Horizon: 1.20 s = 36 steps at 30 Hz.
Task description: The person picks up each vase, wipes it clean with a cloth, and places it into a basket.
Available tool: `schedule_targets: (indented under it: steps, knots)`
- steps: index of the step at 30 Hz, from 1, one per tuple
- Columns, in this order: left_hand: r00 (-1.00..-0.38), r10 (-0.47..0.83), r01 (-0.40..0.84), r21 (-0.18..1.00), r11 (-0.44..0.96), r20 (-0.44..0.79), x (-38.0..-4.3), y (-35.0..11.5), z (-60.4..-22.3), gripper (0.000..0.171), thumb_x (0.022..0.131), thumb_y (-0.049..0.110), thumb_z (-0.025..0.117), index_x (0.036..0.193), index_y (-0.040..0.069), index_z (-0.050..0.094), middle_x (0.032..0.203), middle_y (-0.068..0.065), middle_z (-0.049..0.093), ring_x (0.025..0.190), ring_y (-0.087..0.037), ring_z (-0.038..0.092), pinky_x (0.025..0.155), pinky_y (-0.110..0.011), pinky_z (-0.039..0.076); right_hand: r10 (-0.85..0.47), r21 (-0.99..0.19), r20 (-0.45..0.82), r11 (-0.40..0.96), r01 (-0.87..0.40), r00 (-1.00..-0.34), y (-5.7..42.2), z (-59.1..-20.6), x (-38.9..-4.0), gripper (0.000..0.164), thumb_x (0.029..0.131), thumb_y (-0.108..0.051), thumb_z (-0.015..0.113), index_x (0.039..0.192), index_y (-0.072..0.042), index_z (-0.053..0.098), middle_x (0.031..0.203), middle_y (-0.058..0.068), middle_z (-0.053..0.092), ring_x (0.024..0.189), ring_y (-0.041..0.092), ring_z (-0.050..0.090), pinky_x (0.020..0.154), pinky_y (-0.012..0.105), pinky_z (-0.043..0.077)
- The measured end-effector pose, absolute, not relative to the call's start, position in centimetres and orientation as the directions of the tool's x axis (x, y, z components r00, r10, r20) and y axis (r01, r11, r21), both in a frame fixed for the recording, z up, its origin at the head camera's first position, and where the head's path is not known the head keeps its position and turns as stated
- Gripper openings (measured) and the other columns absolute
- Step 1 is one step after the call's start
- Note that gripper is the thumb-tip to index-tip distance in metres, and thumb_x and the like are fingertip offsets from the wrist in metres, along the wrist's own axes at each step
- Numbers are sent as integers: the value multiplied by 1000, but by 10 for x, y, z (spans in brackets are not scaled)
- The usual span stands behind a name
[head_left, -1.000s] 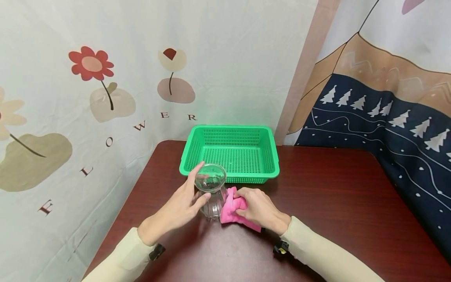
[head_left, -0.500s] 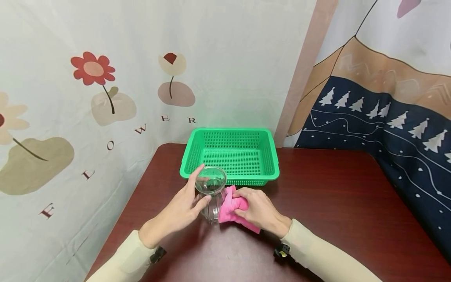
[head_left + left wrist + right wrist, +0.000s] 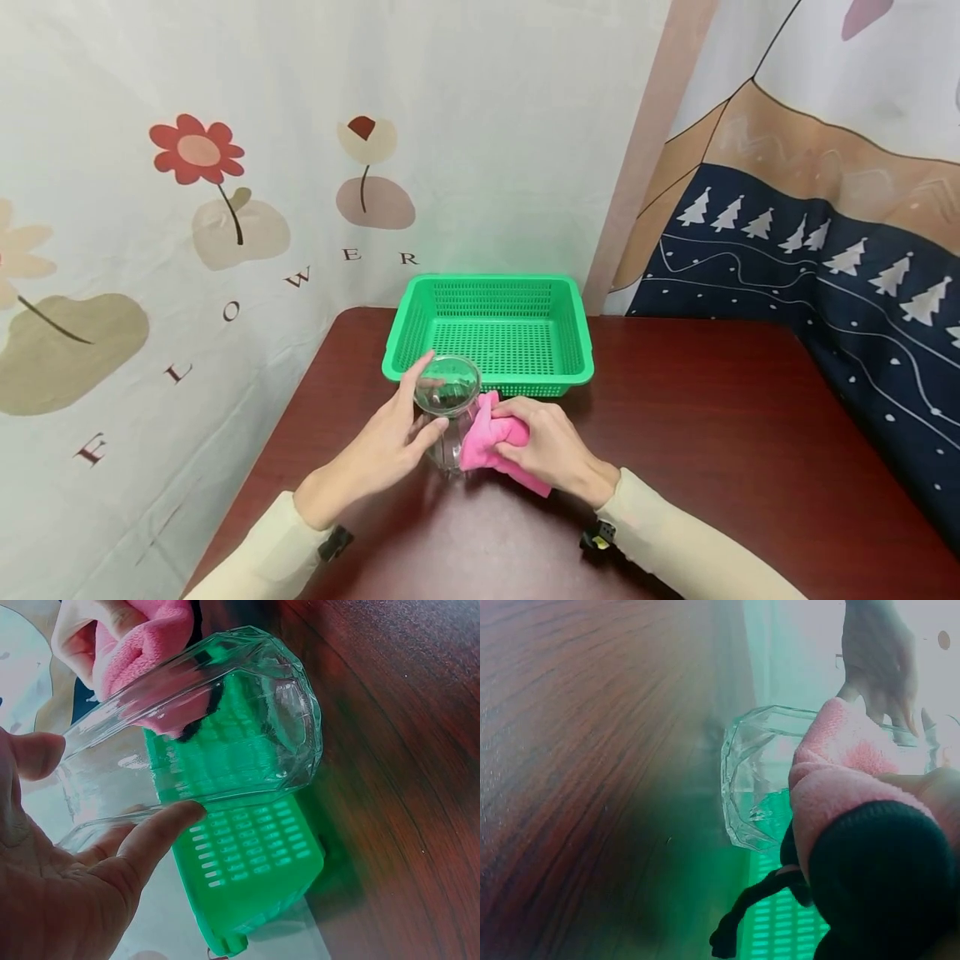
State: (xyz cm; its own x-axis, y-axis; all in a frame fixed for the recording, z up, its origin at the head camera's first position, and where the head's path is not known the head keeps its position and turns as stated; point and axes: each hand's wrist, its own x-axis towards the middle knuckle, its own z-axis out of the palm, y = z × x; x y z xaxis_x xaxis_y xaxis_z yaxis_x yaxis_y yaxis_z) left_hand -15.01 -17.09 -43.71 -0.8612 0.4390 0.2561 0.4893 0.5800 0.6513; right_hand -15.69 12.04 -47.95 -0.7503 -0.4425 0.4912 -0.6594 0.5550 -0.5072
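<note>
A clear glass vase (image 3: 447, 448) with a round rim and faceted sides stands upright in front of the basket. My left hand (image 3: 375, 450) holds it from the left, thumb on the near side and fingers around the far side. My right hand (image 3: 553, 450) grips a bunched pink cloth (image 3: 486, 442) and presses it to the vase's right side. In the left wrist view the cloth (image 3: 146, 656) lies against the glass wall (image 3: 247, 742). Black trim (image 3: 885, 862) and a dark loop show on the cloth in the right wrist view. Some right fingers are hidden by the cloth.
A green plastic basket (image 3: 582, 333) with slotted walls sits just behind the vase. All of this is on a dark red-brown wooden table (image 3: 697, 433). Printed fabric (image 3: 510, 150) hangs along the left, back and right.
The pink cloth and right hand have shifted slightly left, covering more of the vase's side. The left hand keeps its hold on the vase. The head view has tilted a little.
</note>
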Motion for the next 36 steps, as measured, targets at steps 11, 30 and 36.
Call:
schedule_targets:
  steps: [11, 30, 36]
  knots:
    - [-861, 432, 489, 665, 564, 267, -150, -171, -439, 100, 113, 13, 76, 187, 25, 9, 162, -17, 64, 143, -38, 73, 117, -57, 63, -423, -520, 553, 499, -694, -718, 118, -477, -160, 43, 86, -7, 103, 125, -5, 85, 125, 9, 88, 121, 25, 85, 107, 45, 70]
    - [-856, 436, 502, 649, 572, 278, -151, -170, -437, 98, 115, 13, 75, 187, 25, 10, 162, -18, 66, 140, -31, 75, 115, -56, 64, -360, -554, 638, 399, -730, -681, 116, -461, -161, 45, 88, -6, 102, 129, -5, 85, 131, 10, 87, 126, 28, 84, 106, 45, 71]
    - [-851, 440, 511, 647, 566, 287, -150, -171, -437, 99, 114, 12, 76, 187, 25, 10, 162, -18, 66, 136, -31, 76, 113, -57, 65, -319, -532, 711, 339, -776, -626, 120, -457, -161, 51, 85, -1, 103, 132, -5, 84, 134, 13, 87, 127, 33, 84, 114, 23, 63]
